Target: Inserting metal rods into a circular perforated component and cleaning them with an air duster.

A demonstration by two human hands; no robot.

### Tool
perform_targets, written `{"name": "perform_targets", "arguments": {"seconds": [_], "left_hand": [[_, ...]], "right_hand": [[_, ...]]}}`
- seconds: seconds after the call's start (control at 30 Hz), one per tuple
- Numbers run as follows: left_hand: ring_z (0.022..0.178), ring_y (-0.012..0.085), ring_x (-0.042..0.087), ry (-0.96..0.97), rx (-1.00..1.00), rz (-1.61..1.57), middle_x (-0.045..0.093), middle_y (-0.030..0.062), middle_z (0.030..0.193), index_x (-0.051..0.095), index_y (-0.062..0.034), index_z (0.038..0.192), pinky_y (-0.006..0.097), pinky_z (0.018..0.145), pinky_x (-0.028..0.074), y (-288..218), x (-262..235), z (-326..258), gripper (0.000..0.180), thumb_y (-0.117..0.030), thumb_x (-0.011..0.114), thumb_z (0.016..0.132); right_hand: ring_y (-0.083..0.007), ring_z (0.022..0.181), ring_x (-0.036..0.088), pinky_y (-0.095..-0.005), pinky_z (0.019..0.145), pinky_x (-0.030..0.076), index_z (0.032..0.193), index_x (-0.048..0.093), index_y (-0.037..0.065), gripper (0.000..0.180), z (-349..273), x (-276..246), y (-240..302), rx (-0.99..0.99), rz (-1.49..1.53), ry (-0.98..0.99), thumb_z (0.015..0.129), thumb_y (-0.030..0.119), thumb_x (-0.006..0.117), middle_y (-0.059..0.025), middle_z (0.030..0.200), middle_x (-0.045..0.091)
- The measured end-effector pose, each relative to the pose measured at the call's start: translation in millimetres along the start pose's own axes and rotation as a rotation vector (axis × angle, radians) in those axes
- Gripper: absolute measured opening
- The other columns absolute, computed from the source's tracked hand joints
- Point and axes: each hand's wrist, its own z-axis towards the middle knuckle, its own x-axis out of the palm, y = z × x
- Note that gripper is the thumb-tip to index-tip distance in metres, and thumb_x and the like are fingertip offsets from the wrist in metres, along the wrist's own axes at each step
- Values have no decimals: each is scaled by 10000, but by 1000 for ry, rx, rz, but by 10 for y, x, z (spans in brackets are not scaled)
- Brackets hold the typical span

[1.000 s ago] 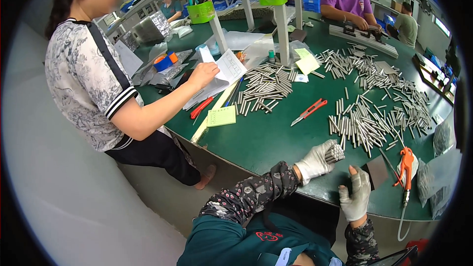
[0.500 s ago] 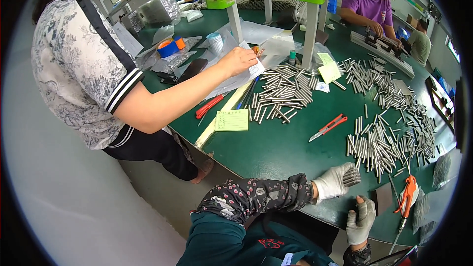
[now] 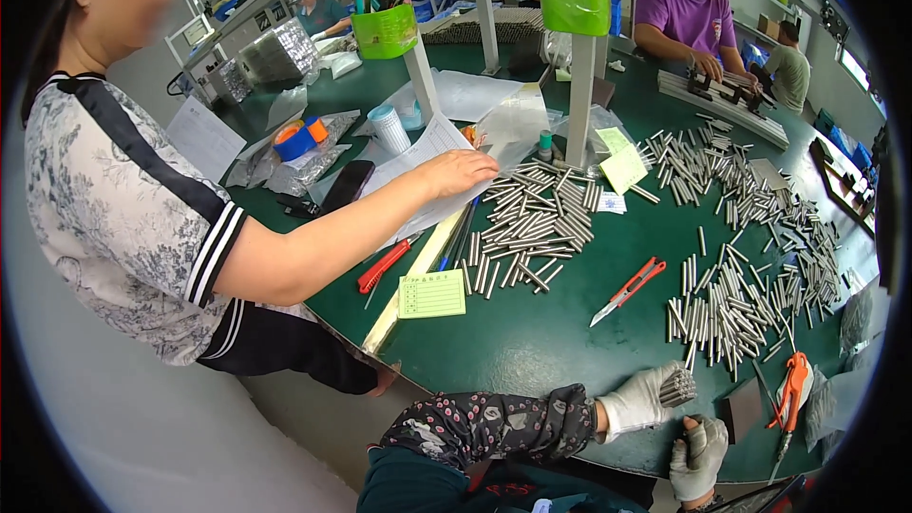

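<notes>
My left hand (image 3: 635, 406), in a white glove, is closed around a bundle of short metal rods (image 3: 677, 388), whose ends face right. Just below and to the right of it is my right hand (image 3: 698, 461), also gloved, its fingers curled in; what they hold, if anything, is hidden. A brown block (image 3: 739, 410) lies beside my right hand. Beyond my hands a loose pile of metal rods (image 3: 724, 315) spreads over the green table (image 3: 513, 347).
An orange-handled air gun (image 3: 790, 389) lies at the right. A red utility knife (image 3: 627, 292) rests mid-table, with another rod pile (image 3: 537, 228) behind it. At the left a co-worker's hand (image 3: 458, 173) is over papers; another person (image 3: 684, 9) works at a metal rail fixture (image 3: 722, 106).
The view has shifted, so the table's far part sits lower and more to the left. My right hand's fingers look more curled. The left co-worker's hand has turned flatter over the papers.
</notes>
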Motion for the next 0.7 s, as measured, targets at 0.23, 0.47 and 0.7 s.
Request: {"name": "perform_targets", "arguments": {"seconds": [0.23, 0.47, 0.7], "left_hand": [[871, 93, 527, 1, 83, 176, 559, 44, 910, 421, -14, 1036, 223, 779, 423, -57, 4, 58, 362, 31, 558, 704], [900, 168, 552, 1, 62, 228, 566, 99, 963, 391, 12, 1127, 249, 800, 440, -26, -25, 74, 500, 25, 587, 668], [890, 203, 563, -32, 43, 238, 567, 136, 953, 374, 23, 1150, 260, 783, 449, -81, -4, 35, 527, -6, 596, 673]], "right_hand": [[-319, 742, 453, -402, 688, 356, 915, 512, 7, 262, 17, 6, -35, 4, -69, 32, 659, 61, 515, -152, 843, 505], [-338, 746, 503, -444, 671, 387, 1037, 526, 96, 285, 54, -62, -76, 27, -68, 150, 756, 143, 533, -158, 878, 563], [-351, 691, 503, -444, 631, 394, 989, 546, 63, 252, 112, -69, -60, -72, -49, 64, 741, 107, 536, -154, 842, 560]]}}
